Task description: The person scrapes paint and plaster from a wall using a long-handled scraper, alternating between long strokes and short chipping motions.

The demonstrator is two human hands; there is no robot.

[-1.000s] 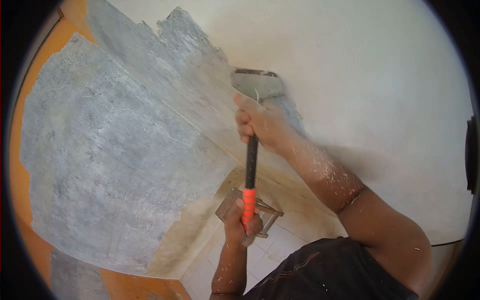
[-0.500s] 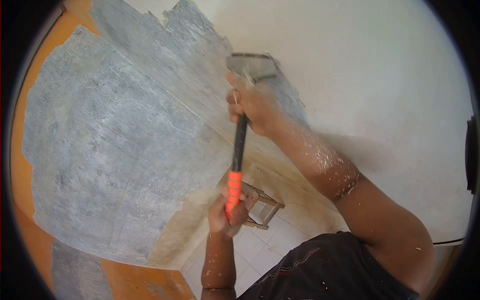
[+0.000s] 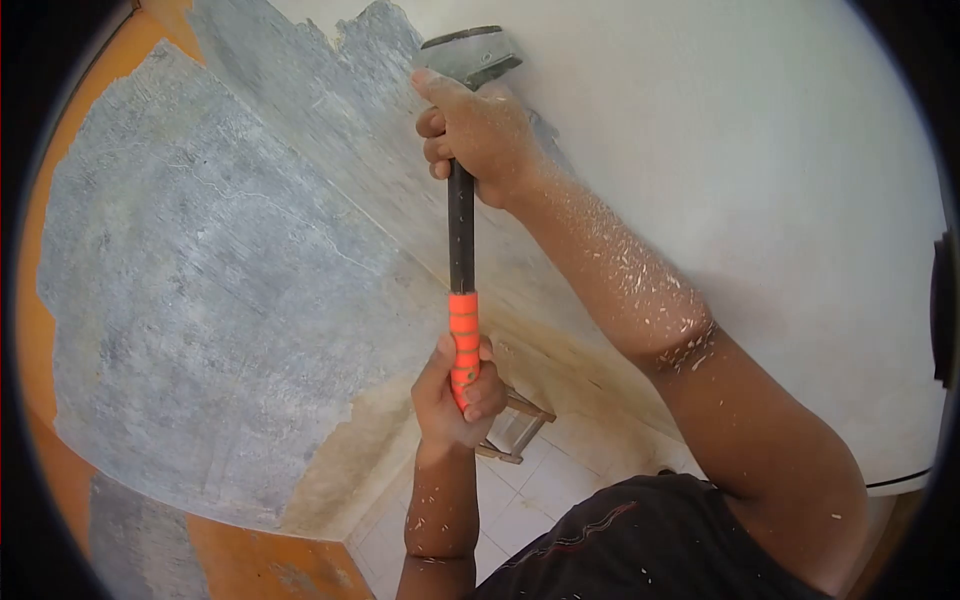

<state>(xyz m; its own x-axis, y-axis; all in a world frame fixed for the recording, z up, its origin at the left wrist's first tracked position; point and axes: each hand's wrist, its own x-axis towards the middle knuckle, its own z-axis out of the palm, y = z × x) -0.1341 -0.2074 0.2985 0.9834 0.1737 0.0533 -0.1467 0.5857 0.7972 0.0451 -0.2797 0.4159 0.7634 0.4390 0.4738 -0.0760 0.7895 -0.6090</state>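
Observation:
A long-handled scraper [image 3: 461, 225] with a wide grey head [image 3: 465, 58], black shaft and orange grip stands almost upright in view, its head up against the wall. My right hand [image 3: 485, 135] is closed round the shaft just below the head, the thumb up on the head's lower side. Lower down, my left hand [image 3: 458, 395] wraps the orange grip [image 3: 464, 330] at the handle's end. Behind the head, bare grey plaster [image 3: 370, 60] meets the white painted wall [image 3: 700, 130] along a ragged edge. Pale flakes cling to my right forearm.
Grey scraped wall [image 3: 200, 280] fills the left, bordered by orange paint [image 3: 240, 560]. A wooden stool [image 3: 520, 425] stands below on white floor tiles [image 3: 510, 510], partly hidden by my left hand. A dark object [image 3: 942, 310] sits at the right edge.
The scraper and both hands have moved up and slightly left. Its head has gone from the grey plaster's right part to higher up. Both hands keep their hold.

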